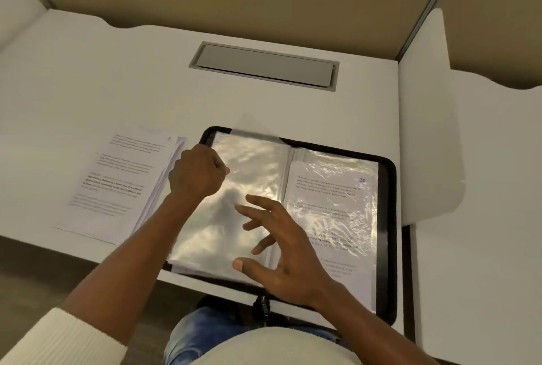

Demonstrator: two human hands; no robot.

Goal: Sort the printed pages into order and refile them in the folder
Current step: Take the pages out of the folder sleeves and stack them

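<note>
A black zip folder [388, 188] lies open on the white desk, its clear plastic sleeves spread left and right. The left-side sleeve [252, 165] is empty and glossy, and its top corner lifts off the folder. My left hand [196, 172] is curled at that sleeve's upper left edge and pinches it. My right hand [281, 250] hovers over the lower middle of the folder with fingers spread. The right-side sleeve holds a printed page [331, 215] marked 10 in blue. A stack of printed pages [117, 183] lies to the left of the folder, its top sheet numbered 2.
A grey cable hatch [264, 65] is set into the desk behind the folder. A white divider panel [428, 118] stands along the right side. The desk's front edge [88, 253] runs under my forearms, and the folder overhangs it slightly.
</note>
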